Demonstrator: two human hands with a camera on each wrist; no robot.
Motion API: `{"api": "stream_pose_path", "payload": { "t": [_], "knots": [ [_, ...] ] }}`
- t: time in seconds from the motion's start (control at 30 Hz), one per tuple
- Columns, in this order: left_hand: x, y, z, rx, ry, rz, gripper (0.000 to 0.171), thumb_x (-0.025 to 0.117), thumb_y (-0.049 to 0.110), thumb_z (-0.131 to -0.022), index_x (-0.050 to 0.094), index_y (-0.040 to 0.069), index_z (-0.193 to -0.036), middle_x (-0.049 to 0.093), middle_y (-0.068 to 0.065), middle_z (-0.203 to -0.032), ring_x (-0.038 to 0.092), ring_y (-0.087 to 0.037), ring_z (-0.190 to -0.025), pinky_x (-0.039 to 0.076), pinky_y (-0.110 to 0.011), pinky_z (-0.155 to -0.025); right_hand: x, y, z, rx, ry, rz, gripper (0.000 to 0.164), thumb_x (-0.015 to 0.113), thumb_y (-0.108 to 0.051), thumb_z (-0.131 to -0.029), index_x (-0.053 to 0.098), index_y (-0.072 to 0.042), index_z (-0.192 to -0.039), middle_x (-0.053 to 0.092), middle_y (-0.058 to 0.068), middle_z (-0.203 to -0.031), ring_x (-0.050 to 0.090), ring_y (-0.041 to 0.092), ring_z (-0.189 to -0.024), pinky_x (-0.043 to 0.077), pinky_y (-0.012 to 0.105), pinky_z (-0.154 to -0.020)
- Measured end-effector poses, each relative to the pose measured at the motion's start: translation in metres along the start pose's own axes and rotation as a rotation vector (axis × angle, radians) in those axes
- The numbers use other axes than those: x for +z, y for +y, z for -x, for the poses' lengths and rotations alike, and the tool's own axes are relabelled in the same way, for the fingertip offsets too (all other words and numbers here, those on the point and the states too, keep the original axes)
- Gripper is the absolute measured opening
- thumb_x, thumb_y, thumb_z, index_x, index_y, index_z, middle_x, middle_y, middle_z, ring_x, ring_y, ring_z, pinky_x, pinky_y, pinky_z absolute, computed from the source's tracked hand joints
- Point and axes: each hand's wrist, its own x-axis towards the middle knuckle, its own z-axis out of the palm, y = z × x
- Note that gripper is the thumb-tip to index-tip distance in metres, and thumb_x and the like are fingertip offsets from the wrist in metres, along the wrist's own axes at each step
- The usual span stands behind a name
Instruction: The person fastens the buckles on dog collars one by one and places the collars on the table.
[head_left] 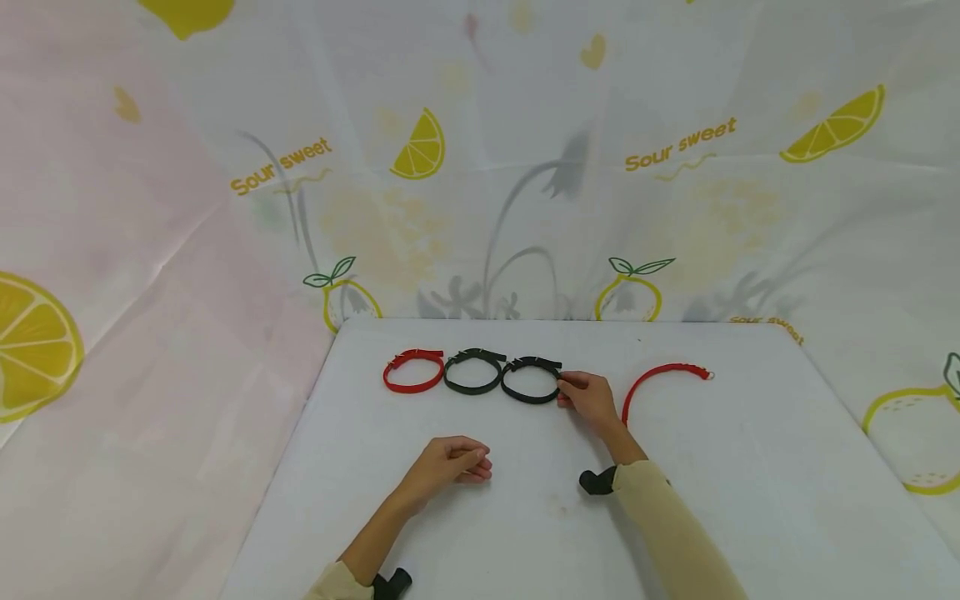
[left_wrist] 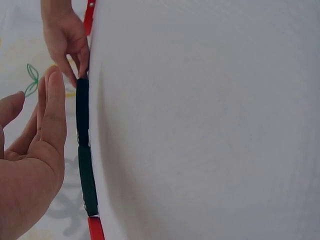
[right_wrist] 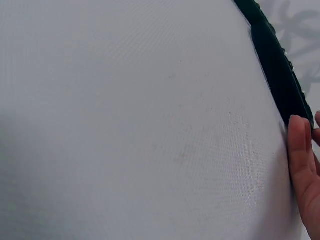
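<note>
Strap (head_left: 660,369), red, part-hidden by R wrist (head_left: 619,437); R hand (head_left: 591,398) pinching blk collar (head_left: 529,400), L hand (head_left: 452,461) relaxed.

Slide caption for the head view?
Right-hand fingers pinch a round black strap loop, lined up with a dark green loop and red loop; curved red strap at right.

Beige sleeves (head_left: 675,525) meet black wrist-worn pieces (head_left: 597,482).

- The right hand (head_left: 590,397) pinches a round black buckled strap (head_left: 531,401).
- Leftward: a round green buckled strap (head_left: 472,391), then a round red buckled strap (head_left: 412,389).
- A curved red strap (head_left: 660,368) lies rightward.
- The left hand (head_left: 453,460) hangs loosely curled.
</note>
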Motion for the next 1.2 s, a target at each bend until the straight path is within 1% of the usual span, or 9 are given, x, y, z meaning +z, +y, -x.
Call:
{"api": "stream_pose_path", "payload": {
  "t": [0.3,0.5,0.67,0.77,0.87,0.93,1.0,1.1,1.2],
  "knots": [
    [0.002,-0.004,0.0,0.003,0.013,-0.026,0.036,0.056,0.022,-0.085,0.056,-0.006,-0.108,0.062,-0.017,-0.093,0.061,-0.028,-0.085,0.049,-0.035,-0.074,-0.001,-0.002,0.005,0.021,0.009,-0.026,0.027,0.059,-0.014,-0.083,0.058,-0.006,-0.108,0.057,0.014,-0.098,0.061,0.021,-0.078,0.051,0.029,-0.066],
    [0.007,-0.003,-0.001,-0.014,0.011,-0.031,0.035,0.056,0.022,-0.085,0.056,-0.006,-0.107,0.062,-0.017,-0.092,0.061,-0.028,-0.084,0.05,-0.034,-0.073,-0.017,-0.007,0.007,-0.028,0.011,0.049,0.026,0.055,-0.017,-0.086,0.058,-0.007,-0.109,0.056,0.013,-0.102,0.06,0.022,-0.079,0.051,0.03,-0.063],
    [0.009,-0.007,-0.003,-0.023,0.003,-0.016,0.035,0.056,0.022,-0.085,0.056,-0.005,-0.107,0.063,-0.016,-0.091,0.061,-0.028,-0.084,0.049,-0.036,-0.073,-0.045,-0.008,0.002,-0.092,0.069,0.215,0.024,0.051,-0.017,-0.088,0.058,-0.009,-0.11,0.057,0.01,-0.103,0.058,0.021,-0.079,0.05,0.026,-0.06],
    [0.009,-0.007,-0.002,-0.014,-0.002,-0.012,0.036,0.056,0.022,-0.085,0.056,-0.006,-0.107,0.063,-0.017,-0.091,0.061,-0.029,-0.084,0.049,-0.036,-0.073,-0.064,-0.009,0.002,-0.163,0.104,0.339,0.023,0.048,-0.012,-0.087,0.059,-0.009,-0.107,0.058,0.01,-0.102,0.057,0.023,-0.078,0.049,0.025,-0.056],
    [0.011,-0.006,-0.002,-0.006,-0.009,-0.017,0.036,0.057,0.022,-0.085,0.056,-0.006,-0.107,0.062,-0.017,-0.092,0.061,-0.029,-0.084,0.05,-0.035,-0.073,-0.082,-0.01,0.003,-0.282,0.165,0.507,0.024,0.046,-0.004,-0.083,0.062,-0.008,-0.1,0.059,0.012,-0.096,0.052,0.023,-0.074,0.046,0.026,-0.055],
    [0.012,-0.005,-0.003,-0.001,-0.017,-0.022,0.036,0.057,0.022,-0.084,0.056,-0.006,-0.107,0.062,-0.018,-0.092,0.061,-0.029,-0.084,0.049,-0.035,-0.073,-0.094,-0.009,0.004,-0.367,0.207,0.633,0.027,0.045,0.002,-0.079,0.064,-0.007,-0.097,0.059,0.013,-0.094,0.049,0.024,-0.074,0.044,0.031,-0.055],
    [0.013,-0.005,-0.003,0.001,-0.023,-0.025,0.036,0.057,0.022,-0.085,0.056,-0.006,-0.107,0.063,-0.018,-0.091,0.061,-0.029,-0.084,0.049,-0.035,-0.073,-0.104,-0.007,0.005,-0.427,0.226,0.742,0.031,0.045,0.005,-0.077,0.064,-0.007,-0.098,0.059,0.013,-0.097,0.047,0.026,-0.081,0.045,0.037,-0.062],
    [0.014,-0.004,-0.004,0.0,-0.029,-0.022,0.035,0.057,0.021,-0.085,0.056,-0.006,-0.106,0.063,-0.018,-0.091,0.061,-0.029,-0.084,0.049,-0.035,-0.073,-0.118,-0.003,0.005,-0.471,0.176,0.875,0.034,0.048,0.008,-0.076,0.062,-0.005,-0.104,0.057,0.015,-0.109,0.044,0.033,-0.097,0.041,0.049,-0.078],
    [0.016,-0.004,-0.004,-0.003,-0.036,-0.021,0.034,0.057,0.02,-0.085,0.056,-0.006,-0.106,0.062,-0.018,-0.091,0.061,-0.03,-0.084,0.049,-0.035,-0.073,-0.126,0.001,0.005,-0.451,0.096,0.985,0.034,0.052,0.006,-0.076,0.062,-0.006,-0.106,0.052,0.016,-0.118,0.036,0.037,-0.111,0.029,0.059,-0.087]
  ]
}}
